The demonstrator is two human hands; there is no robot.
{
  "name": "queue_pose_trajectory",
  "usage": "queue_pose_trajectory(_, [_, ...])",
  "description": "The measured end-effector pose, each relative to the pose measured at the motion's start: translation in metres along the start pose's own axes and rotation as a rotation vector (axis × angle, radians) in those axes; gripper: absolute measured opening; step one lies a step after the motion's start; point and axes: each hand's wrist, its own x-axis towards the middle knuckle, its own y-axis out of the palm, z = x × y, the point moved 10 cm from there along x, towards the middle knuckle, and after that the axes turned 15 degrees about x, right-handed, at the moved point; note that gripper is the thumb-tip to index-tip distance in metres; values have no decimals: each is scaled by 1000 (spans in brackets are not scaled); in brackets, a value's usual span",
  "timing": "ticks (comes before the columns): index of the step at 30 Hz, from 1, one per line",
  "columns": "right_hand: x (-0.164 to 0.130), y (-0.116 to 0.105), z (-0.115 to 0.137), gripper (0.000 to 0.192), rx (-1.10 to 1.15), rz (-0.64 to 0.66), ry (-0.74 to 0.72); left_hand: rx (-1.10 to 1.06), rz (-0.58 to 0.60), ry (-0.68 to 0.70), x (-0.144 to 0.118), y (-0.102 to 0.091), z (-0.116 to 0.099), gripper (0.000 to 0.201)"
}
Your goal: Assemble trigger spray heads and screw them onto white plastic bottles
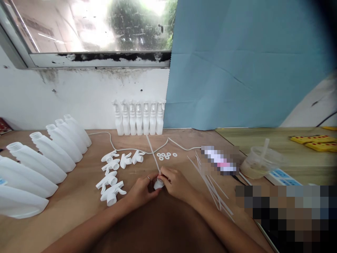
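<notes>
Close in front of me, my left hand (140,191) is closed around a white trigger spray head (158,184), mostly hidden by the fingers. My right hand (177,183) pinches a thin white dip tube (153,153) near its lower end, at the spray head's opening. The tube slants up and away toward the back. Whether its end sits inside the opening cannot be made out. Several loose spray heads (112,193) lie left of my hands. Beyond my fingers are several white ring washers (163,155). More dip tubes (210,184) lie scattered to the right.
Open white bottles (50,151) line the left side. Several bottles with spray heads (138,119) stand against the wall. A white cable (181,144) crosses the table behind the washers. At right are a plastic cup (259,163), a power strip (285,177) and blurred-out items.
</notes>
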Motion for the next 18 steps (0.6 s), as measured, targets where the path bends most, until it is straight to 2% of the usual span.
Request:
queue_pose_trajectory(4, [-7,-18,10,9,125,-92,-94,-210,-13,-96,0,-1,-2,45])
queue_pose_trajectory(6, [-13,-35,10,23,155,-207,-125,-387,-65,-161,-2,-7,0,45])
queue_pose_trajectory(8, [-19,-52,-2,28,253,-377,-66,-548,-136,-211,-7,-15,2,46])
queue_pose_trajectory(9, [-21,-53,-12,30,361,-429,3,-610,-172,-219,-9,-19,2,47])
queue_pose_trajectory(11, [-21,-35,-31,37,662,-384,166,-699,-211,-212,-13,-24,-2,47])
queue_pose_trajectory(14, [-19,10,-33,42,1034,-169,351,-719,-174,-207,-19,-24,-15,45])
queue_pose_trajectory(16, [-20,18,-27,39,1154,-174,395,-588,-152,-196,-25,-32,-25,46])
queue_pose_trajectory(18, [-21,14,-23,37,1251,-229,391,-321,-261,-168,-40,-65,-30,47])
